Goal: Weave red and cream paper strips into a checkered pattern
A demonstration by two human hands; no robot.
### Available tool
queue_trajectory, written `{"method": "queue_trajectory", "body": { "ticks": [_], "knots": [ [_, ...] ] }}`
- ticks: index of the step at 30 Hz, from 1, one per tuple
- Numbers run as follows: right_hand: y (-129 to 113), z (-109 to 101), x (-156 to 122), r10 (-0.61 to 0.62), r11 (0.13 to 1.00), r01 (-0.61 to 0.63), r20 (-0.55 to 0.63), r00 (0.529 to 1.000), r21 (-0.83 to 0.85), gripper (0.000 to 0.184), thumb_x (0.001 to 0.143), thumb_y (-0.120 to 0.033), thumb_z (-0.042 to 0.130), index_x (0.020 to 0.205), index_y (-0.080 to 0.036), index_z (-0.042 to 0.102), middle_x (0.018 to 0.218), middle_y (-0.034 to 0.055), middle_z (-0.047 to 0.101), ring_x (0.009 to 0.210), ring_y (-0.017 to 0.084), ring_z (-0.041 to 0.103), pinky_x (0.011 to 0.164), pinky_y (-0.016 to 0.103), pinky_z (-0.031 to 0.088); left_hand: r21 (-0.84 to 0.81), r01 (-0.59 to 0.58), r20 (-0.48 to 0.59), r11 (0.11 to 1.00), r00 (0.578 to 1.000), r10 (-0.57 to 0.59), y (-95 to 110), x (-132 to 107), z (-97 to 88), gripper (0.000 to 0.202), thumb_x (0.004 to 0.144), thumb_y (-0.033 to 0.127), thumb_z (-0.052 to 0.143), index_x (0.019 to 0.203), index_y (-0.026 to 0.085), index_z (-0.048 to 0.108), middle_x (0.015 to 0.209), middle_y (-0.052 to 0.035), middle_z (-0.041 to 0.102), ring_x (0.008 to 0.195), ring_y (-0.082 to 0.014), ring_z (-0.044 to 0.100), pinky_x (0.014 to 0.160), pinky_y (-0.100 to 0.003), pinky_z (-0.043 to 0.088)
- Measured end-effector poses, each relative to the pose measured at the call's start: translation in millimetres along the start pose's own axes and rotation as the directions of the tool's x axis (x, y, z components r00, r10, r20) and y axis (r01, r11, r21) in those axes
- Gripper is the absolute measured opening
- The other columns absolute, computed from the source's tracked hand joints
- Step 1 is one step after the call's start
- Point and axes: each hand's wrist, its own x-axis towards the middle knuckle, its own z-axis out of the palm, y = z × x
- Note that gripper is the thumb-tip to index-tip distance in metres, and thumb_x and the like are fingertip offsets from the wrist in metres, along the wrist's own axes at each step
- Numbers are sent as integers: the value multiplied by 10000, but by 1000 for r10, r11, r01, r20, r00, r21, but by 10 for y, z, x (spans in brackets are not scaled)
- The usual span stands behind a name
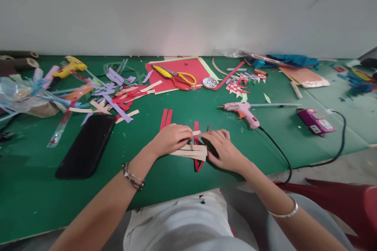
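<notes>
Your left hand (pixel 172 138) and right hand (pixel 225 150) are resting close together on the green table (pixel 147 188), fingers curled and pinching the crossed red and cream paper strips (pixel 193 152) near its front edge. A pink glue gun (pixel 243 111) is lying nearby, beyond your right hand.

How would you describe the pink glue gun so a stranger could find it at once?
Start at the green table. Just beyond the right hand lies the pink glue gun, its black cord trailing toward the table edge. The only other glue gun, far left, is yellow.
</notes>
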Motion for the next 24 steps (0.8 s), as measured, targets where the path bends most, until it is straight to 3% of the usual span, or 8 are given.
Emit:
{"method": "queue_trajectory", "body": {
  "ticks": [6, 10, 13, 17, 24],
  "knots": [
    [39, -57, 53, -19, 1000, 18, 26, 999, 20, 258, 821, -163, 384, 1048, -186, 504, 970, 58, 592, 902, 181, 489, 836, 353, 245, -27, 55, 40, 998, 998, -54, 23, 14, -9, 150, 821, 227, 457, 834, 164, 592, 918, -39, 619, 836, -157, 571, 693, -255, 389],
    [59, -109, 106, -47, 998, 45, 51, 998, 40, 235, 823, -152, 394, 1011, -194, 528, 897, 45, 606, 877, 173, 501, 821, 341, 248, -50, 113, 105, 992, 989, -107, 41, 20, -46, 252, 750, 376, 578, 910, 184, 610, 963, -50, 585, 844, -172, 561, 741, -272, 392],
    [63, -147, 134, -65, 997, 61, 78, 995, 52, 238, 814, -134, 407, 1002, -198, 537, 870, 41, 608, 851, 171, 504, 775, 326, 259, -56, 132, 157, 990, 980, -122, 44, 22, -68, 287, 717, 401, 621, 928, 207, 620, 972, -43, 565, 859, -177, 557, 742, -275, 384],
    [62, -203, 166, -79, 994, 69, 124, 989, 80, 270, 837, -111, 374, 1030, -208, 537, 870, 38, 613, 818, 162, 511, 696, 310, 246, -75, 118, 163, 990, 981, -105, 40, 18, -60, 271, 738, 394, 609, 962, 243, 624, 977, -33, 552, 886, -176, 554, 744, -271, 375],
    [41, -242, 242, -100, 989, 82, 149, 984, 121, 269, 845, -106, 363, 1003, -223, 546, 924, 44, 615, 838, 170, 496, 682, 316, 228, -37, 55, 137, 998, 989, -50, 22, 26, -37, 365, 717, 483, 610, 942, 197, 617, 974, -53, 557, 852, -182, 553, 727, -274, 381]
  ]
}}
